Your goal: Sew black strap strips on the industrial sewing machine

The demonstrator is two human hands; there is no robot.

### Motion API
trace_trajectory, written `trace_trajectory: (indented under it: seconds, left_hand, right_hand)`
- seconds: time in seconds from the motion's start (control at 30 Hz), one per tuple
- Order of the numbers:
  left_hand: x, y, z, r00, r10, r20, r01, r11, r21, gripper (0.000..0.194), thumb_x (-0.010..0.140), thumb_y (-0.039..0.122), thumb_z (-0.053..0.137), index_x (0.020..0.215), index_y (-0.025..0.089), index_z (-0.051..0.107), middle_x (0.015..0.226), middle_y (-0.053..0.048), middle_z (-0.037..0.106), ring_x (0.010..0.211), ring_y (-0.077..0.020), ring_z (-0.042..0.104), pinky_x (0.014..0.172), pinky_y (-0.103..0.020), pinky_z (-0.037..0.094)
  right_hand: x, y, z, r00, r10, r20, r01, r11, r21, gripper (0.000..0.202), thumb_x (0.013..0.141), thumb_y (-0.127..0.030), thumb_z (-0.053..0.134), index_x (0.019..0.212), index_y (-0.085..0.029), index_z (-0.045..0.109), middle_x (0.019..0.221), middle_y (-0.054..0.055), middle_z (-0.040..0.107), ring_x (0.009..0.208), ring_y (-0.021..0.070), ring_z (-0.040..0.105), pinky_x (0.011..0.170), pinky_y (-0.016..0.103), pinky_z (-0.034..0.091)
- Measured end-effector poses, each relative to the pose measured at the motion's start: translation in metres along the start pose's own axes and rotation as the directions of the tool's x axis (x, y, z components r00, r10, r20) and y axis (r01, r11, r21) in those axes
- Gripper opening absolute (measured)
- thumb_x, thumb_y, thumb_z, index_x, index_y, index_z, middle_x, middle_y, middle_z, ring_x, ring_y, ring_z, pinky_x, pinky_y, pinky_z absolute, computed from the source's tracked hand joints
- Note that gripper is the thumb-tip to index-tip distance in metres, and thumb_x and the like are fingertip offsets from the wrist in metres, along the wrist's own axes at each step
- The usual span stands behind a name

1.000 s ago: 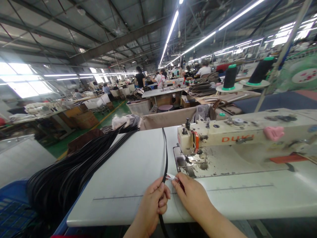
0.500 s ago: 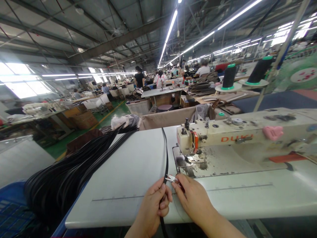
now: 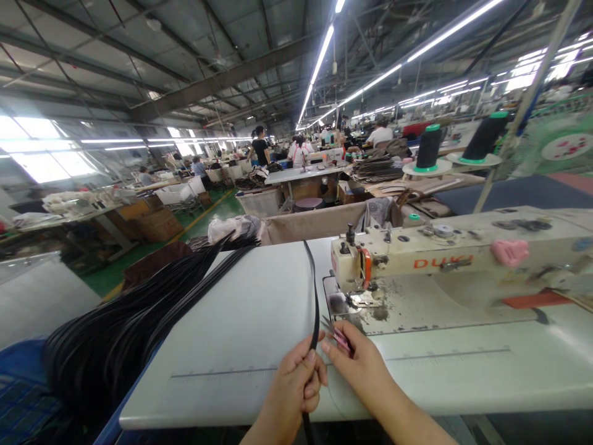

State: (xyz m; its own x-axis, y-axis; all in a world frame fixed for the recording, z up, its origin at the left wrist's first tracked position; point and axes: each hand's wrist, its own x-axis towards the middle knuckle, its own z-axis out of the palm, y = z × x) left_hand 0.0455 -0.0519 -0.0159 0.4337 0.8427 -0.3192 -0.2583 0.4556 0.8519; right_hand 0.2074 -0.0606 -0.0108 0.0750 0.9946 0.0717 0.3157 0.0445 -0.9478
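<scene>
My left hand point(image 3: 299, 377) is closed round a narrow black strap point(image 3: 316, 303), which runs from the far edge of the white table down past the near edge. Just to its right, my right hand point(image 3: 359, 361) holds small thread snips point(image 3: 340, 338) with pinkish handles. The blades point up and to the left, beside the strap and apart from it. A sewing machine point(image 3: 417, 247) stands on the right, its needle area beyond my right hand.
Many black straps point(image 3: 134, 321) hang over the left side of the white table point(image 3: 241, 309) near a blue crate point(image 3: 25, 383). Two black thread cones point(image 3: 428, 148) stand behind the machine. Several people are in the background.
The snips have moved away from the strap, and their pinkish handles now show more. My left hand has shifted slightly right with the strap.
</scene>
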Motion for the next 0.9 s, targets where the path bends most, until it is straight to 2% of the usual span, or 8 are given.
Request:
trace_trajectory:
  seconds: [0.17,0.3,0.37,0.43,0.53,0.63,0.77,0.9]
  left_hand:
    - [0.005,-0.012,0.004,0.998,0.008,0.068,-0.020,0.985,0.173,0.072,0.074,0.079,0.072,0.106,0.016,0.062,0.063,0.004,0.056,0.039,-0.0029,0.026,0.036,-0.020,0.016]
    - [0.005,-0.018,0.006,0.997,0.046,0.057,-0.058,0.967,0.248,0.069,0.077,0.080,0.068,0.106,0.018,0.061,0.061,0.005,0.055,0.038,-0.0033,0.024,0.035,-0.020,0.016]
    - [0.004,-0.019,0.006,0.998,0.045,0.044,-0.055,0.963,0.262,0.066,0.077,0.079,0.068,0.101,0.018,0.062,0.061,0.004,0.056,0.038,-0.0031,0.024,0.035,-0.021,0.014]
    - [0.004,-0.020,0.006,0.999,0.032,0.044,-0.042,0.964,0.263,0.066,0.078,0.078,0.068,0.102,0.017,0.063,0.063,0.003,0.058,0.039,-0.0033,0.025,0.036,-0.021,0.013]
    - [0.002,-0.019,0.005,0.998,0.020,0.054,-0.032,0.973,0.229,0.075,0.080,0.075,0.068,0.125,0.015,0.061,0.066,0.003,0.059,0.040,-0.0036,0.026,0.038,-0.021,0.013]
    - [-0.001,-0.016,0.004,0.999,0.024,0.036,-0.030,0.985,0.169,0.088,0.080,0.072,0.070,0.143,0.014,0.050,0.068,0.004,0.059,0.043,-0.0042,0.027,0.041,-0.020,0.016]
    - [-0.003,-0.011,0.008,1.000,0.011,-0.011,-0.010,0.996,0.093,0.101,0.074,0.071,0.077,0.147,0.010,0.044,0.067,0.003,0.060,0.044,-0.0051,0.029,0.041,-0.020,0.014]
    - [-0.005,-0.006,0.013,0.996,0.042,-0.075,-0.041,0.999,0.015,0.100,0.071,0.069,0.080,0.144,0.010,0.047,0.066,0.003,0.060,0.044,-0.0048,0.027,0.041,-0.020,0.013]
  right_hand:
    - [-0.004,-0.014,0.001,1.000,-0.020,0.010,0.022,0.894,-0.447,0.018,0.095,-0.043,0.055,0.088,-0.026,0.057,0.076,0.000,0.065,0.073,0.0208,0.061,0.065,0.029,0.035]
    - [-0.005,-0.014,0.003,0.996,-0.055,0.066,0.082,0.847,-0.526,0.017,0.098,-0.029,0.043,0.084,-0.025,0.052,0.078,0.002,0.066,0.075,0.0199,0.061,0.066,0.030,0.032]
    - [-0.004,-0.012,0.003,0.994,-0.075,0.078,0.104,0.861,-0.498,0.015,0.094,-0.024,0.042,0.082,-0.025,0.051,0.078,0.002,0.064,0.073,0.0191,0.057,0.067,0.030,0.031]
    - [-0.003,-0.010,0.003,0.996,-0.068,0.063,0.087,0.927,-0.364,0.015,0.090,-0.025,0.044,0.077,-0.024,0.050,0.072,0.000,0.059,0.069,0.0179,0.051,0.065,0.030,0.029]
    - [0.002,-0.004,0.003,0.999,-0.022,0.037,0.025,0.996,-0.089,0.025,0.087,-0.037,0.048,0.066,-0.025,0.042,0.062,-0.004,0.044,0.063,0.0159,0.042,0.062,0.029,0.029]
    - [0.008,0.000,0.003,0.999,-0.002,0.042,0.001,0.999,0.036,0.035,0.087,-0.049,0.046,0.063,-0.026,0.035,0.061,-0.006,0.033,0.061,0.0141,0.035,0.059,0.028,0.030]
    - [0.009,-0.001,-0.002,0.999,0.007,0.042,-0.012,0.992,0.128,0.041,0.089,-0.060,0.045,0.068,-0.025,0.042,0.065,-0.006,0.035,0.063,0.0138,0.036,0.061,0.028,0.034]
    - [0.004,0.001,-0.010,0.999,-0.023,0.031,0.019,0.992,0.124,0.044,0.090,-0.065,0.052,0.081,-0.022,0.056,0.073,-0.003,0.049,0.072,0.0167,0.048,0.068,0.029,0.040]
